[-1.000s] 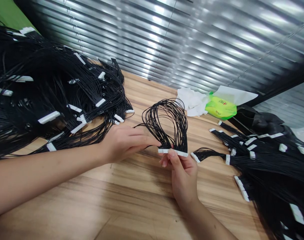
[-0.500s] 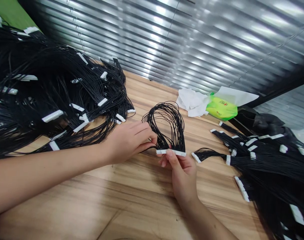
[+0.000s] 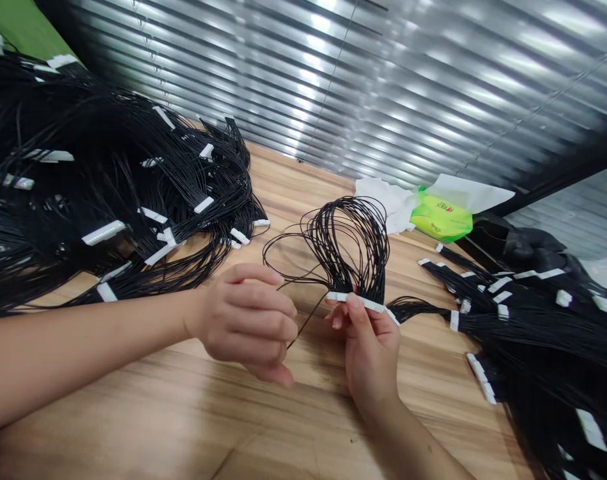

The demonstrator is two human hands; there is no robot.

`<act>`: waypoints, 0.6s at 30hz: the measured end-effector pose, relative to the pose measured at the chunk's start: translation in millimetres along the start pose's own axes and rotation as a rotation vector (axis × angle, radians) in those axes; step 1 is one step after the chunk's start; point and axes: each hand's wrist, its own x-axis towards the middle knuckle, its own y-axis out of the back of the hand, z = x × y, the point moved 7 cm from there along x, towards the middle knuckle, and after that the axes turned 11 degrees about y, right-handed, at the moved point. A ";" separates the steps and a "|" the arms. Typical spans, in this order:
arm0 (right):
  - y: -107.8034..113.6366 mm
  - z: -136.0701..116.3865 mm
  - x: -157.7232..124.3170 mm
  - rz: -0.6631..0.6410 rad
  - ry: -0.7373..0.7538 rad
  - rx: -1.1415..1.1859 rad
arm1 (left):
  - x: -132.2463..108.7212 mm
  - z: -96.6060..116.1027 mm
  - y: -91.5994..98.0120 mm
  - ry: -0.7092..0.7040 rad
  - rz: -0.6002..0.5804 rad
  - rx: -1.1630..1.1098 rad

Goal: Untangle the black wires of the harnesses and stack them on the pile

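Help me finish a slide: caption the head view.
Right hand holding a white connector with looped black wires, left hand beside it.

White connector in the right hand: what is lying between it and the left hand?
In the head view, thin black wires lie between the white connector and the left hand; wooden table shows behind.

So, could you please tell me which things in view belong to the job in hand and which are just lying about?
Seem to belong:
looped thin black wires
long white connector, held in the right hand
left pile of black wires with white connectors
similar right pile

Apparently just lying about:
crumpled white sheet
yellow-green plastic packet
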 end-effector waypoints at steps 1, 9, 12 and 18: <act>0.0 -0.3 -0.3 -0.005 0.005 -0.003 | -0.8 1.2 -3.1 -0.008 -0.050 -0.045; -1.3 -3.0 1.6 -0.015 0.023 -0.027 | 4.9 -15.2 -8.7 0.175 -0.118 -0.126; -2.8 -2.5 0.9 -0.029 0.013 -0.030 | 2.5 -33.8 -9.1 0.433 -0.078 -0.167; -3.8 -3.3 -1.4 -0.075 0.049 -0.074 | -2.2 -50.2 -11.7 0.653 -0.065 -0.143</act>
